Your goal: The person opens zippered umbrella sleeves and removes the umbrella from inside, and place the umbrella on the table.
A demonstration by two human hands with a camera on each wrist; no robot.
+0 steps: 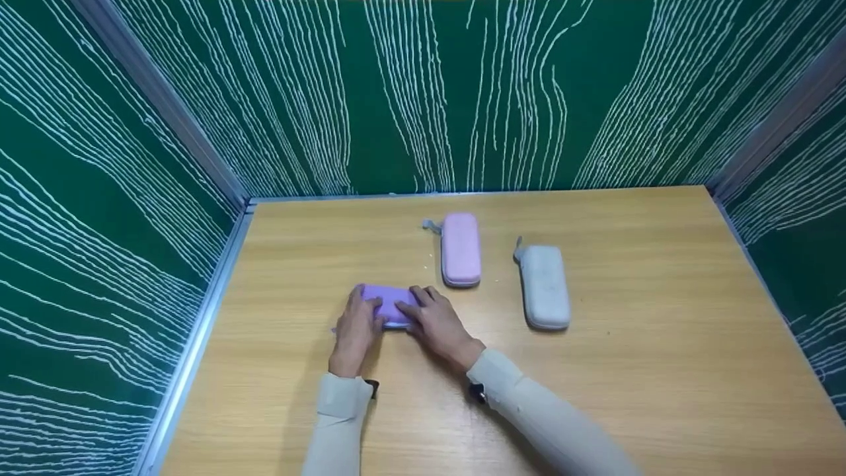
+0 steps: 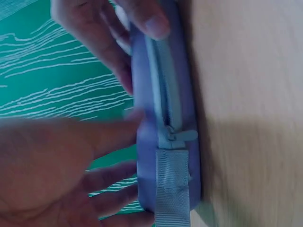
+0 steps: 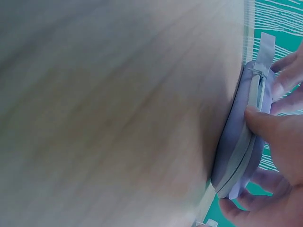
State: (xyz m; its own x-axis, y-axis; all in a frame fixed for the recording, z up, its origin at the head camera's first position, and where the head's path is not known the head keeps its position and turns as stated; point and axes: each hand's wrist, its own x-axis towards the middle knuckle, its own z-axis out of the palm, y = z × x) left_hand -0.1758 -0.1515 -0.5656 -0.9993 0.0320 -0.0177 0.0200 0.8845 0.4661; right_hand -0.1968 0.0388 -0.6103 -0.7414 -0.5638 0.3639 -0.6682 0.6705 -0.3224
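A purple zip case (image 1: 388,293) lies lengthwise on the table between both hands. My left hand (image 1: 355,330) holds its left end, fingers over the far side and thumb towards the near side. At the right end my right hand (image 1: 439,325) grips it, and the right thumb (image 3: 261,122) presses on the zipper side. In the left wrist view the grey zipper (image 2: 175,90) faces me, its teeth slightly parted beside the zipper pull (image 2: 185,135). A grey strap loop (image 2: 173,189) sticks out at the left end. The hands cover part of the lid.
A pink zip case (image 1: 461,248) stands lengthwise behind the right hand, its strap at the upper left. Further right lies a grey zip case (image 1: 545,287). Green panels with white lines (image 1: 396,99) border the wooden table (image 1: 648,370) at the back and sides.
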